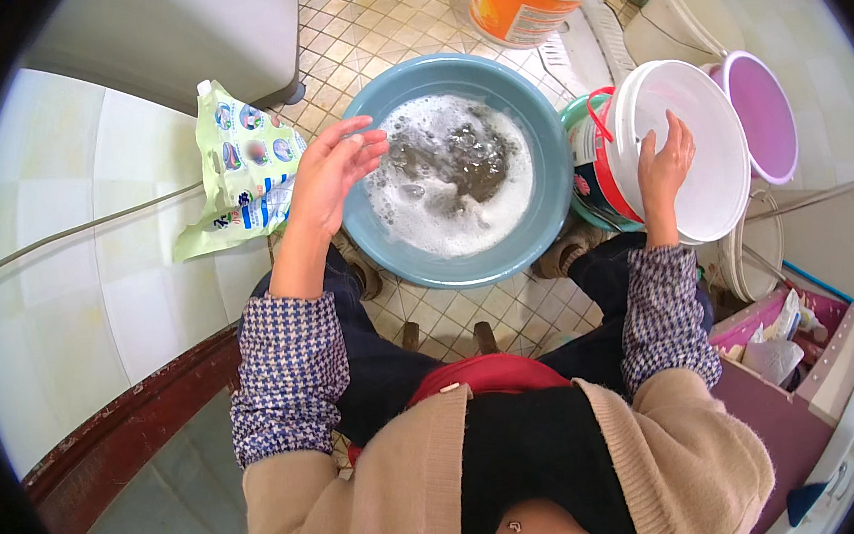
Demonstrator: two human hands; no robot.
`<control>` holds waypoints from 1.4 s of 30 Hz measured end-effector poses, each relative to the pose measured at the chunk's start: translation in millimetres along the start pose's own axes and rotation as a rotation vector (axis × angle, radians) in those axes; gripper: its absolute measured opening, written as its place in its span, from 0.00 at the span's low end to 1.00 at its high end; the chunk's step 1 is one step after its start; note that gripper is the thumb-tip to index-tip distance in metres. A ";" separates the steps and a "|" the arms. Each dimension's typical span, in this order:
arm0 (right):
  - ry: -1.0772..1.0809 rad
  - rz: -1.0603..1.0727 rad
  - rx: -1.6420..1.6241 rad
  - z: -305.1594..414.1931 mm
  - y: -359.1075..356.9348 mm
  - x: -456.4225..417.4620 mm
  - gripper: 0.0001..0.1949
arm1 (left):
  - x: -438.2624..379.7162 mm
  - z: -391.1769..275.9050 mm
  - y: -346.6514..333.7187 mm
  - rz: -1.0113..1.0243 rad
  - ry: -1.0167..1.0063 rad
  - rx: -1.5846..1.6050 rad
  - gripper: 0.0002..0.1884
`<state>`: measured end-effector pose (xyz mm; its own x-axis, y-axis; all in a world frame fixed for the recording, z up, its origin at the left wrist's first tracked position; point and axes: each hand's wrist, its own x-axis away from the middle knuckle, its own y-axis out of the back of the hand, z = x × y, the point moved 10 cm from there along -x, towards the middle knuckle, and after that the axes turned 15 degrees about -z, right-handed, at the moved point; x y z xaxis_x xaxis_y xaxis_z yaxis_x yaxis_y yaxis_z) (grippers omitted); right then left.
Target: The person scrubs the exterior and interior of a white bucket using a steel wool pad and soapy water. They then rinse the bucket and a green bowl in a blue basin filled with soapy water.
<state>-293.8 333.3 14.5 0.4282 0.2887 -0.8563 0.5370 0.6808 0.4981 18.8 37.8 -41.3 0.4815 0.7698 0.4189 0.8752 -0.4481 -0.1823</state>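
Note:
A blue-grey plastic basin [465, 275] stands on the tiled floor between my feet, holding sudsy, churned water [450, 175]. My left hand [340, 168] is raised at the basin's left rim, fingers apart and holding nothing. Beside it, a light green detergent pouch [238, 161] with a white cap stands by the wall. To the right, my right hand [666, 169] is in front of the mouth of a white plastic bucket [713, 169] with a red handle, its fingers apart. The bucket lies tilted over a green basin [575, 112]; whether my right hand touches it, I cannot tell.
An orange and white bucket [523, 3] stands beyond the basin, near a white squat toilet [582, 44]. A purple bucket [761, 116] and a cream bucket [682, 17] are at the right. Nearer me, a pink box [825, 311] holds plastic bags. A grey appliance [176, 38] stands back left.

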 end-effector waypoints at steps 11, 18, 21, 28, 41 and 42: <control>0.026 1.230 -0.222 69.6 -230.5 303.8 0.30 | 1.0 0.4 24.9 -0.101 0.092 -0.017 0.18; -0.343 1.454 0.166 23.4 -226.0 501.9 0.30 | -5.9 0.6 21.7 -0.091 0.167 0.013 0.17; -0.314 1.617 0.147 138.9 -208.8 507.5 0.27 | -3.6 6.6 23.0 -0.122 0.196 -0.007 0.17; 0.308 1.632 -0.239 269.0 -288.6 387.8 0.21 | -9.3 8.4 21.3 -0.132 0.221 -0.005 0.17; -0.003 1.884 0.014 170.6 -185.3 458.0 0.14 | -1.0 9.2 8.7 -0.092 0.197 -0.016 0.18; 0.079 1.887 -0.064 186.6 -184.2 443.4 0.14 | 0.1 11.2 9.6 -0.092 0.190 -0.014 0.19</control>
<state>-67.2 210.3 -431.4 0.3135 0.6112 0.7267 -0.5572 -0.5013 0.6620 27.8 38.7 -53.0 0.3810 0.7089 0.5936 0.9135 -0.3875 -0.1235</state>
